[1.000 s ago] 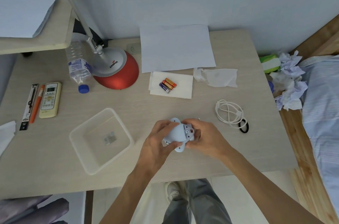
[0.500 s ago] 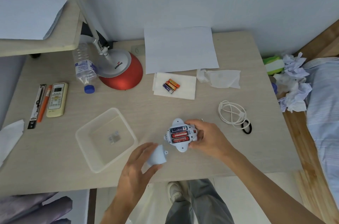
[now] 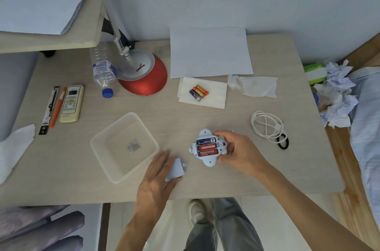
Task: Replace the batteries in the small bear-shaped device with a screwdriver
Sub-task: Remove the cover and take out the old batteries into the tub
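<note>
Three batteries (image 3: 206, 147), one blue and two red, lie side by side in the open compartment of the bear-shaped device (image 3: 210, 160). The device lies compartment-up, on or just above the tabletop (image 3: 174, 119); which of the two cannot be told.

1. Right hand (image 3: 240, 152): its fingers (image 3: 223, 134) curl over the far edge of the device and the thumb presses the near edge. The device is gripped between them. The compartment faces away from the palm, toward the left hand.

2. Left hand (image 3: 156, 181): its fingers (image 3: 162, 160) are nearly straight and pressed together. The battery cover (image 3: 174, 169), a pale blue panel, is pinched between those fingers and the thumb. The cover is apart from the device, in the gap between the two hands. This hand is slightly blurred.

3. Just beyond the left fingertips sits a clear plastic container (image 3: 123, 146), near them but not touching.

4. Well beyond the right fingertips lies a white napkin (image 3: 216, 96) carrying three spare batteries (image 3: 198, 92) laid together.

5. Outboard of the right knuckles lies a coiled white cable (image 3: 267, 125), with a black hair tie (image 3: 282, 141) touching its near edge.

6. Far beyond the left fingertips stand a red lamp base (image 3: 144, 84) and a water bottle (image 3: 102, 67) lying on its side.
</note>
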Motion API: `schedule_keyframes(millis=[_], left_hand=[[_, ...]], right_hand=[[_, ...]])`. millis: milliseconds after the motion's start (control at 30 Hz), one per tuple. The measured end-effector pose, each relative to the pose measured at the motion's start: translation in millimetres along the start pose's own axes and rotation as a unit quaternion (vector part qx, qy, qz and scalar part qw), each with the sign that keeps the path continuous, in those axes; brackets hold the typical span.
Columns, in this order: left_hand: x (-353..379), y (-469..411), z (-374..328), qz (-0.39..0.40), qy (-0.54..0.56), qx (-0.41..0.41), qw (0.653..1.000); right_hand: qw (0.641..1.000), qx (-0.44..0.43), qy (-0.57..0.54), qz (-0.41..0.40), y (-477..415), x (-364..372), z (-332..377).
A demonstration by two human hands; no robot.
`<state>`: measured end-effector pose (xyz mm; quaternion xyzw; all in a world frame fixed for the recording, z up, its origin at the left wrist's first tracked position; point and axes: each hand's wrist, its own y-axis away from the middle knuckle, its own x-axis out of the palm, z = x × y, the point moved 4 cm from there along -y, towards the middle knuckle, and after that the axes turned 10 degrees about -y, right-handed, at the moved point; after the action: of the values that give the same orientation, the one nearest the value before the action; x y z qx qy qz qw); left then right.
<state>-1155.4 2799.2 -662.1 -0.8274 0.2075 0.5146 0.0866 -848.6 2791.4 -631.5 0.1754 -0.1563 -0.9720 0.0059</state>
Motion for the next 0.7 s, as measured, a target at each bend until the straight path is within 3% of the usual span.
schedule_keyframes(millis=[200, 433, 700], left_hand=[[-12, 5, -22, 0.003, -0.016, 0.023, 1.000], [-42, -34, -79, -0.002, -0.021, 0.125, 0.992], [-29, -99, -94, 0.098, -0.068, 0.233, 0.965]], right_hand=[[1.000, -0.004, 0.002, -0.002, 1, 1, -4], [1.000, -0.006, 0.004, -0.001, -2, 1, -6], [1.000, -0.007, 0.021, 0.009, -2, 1, 2]])
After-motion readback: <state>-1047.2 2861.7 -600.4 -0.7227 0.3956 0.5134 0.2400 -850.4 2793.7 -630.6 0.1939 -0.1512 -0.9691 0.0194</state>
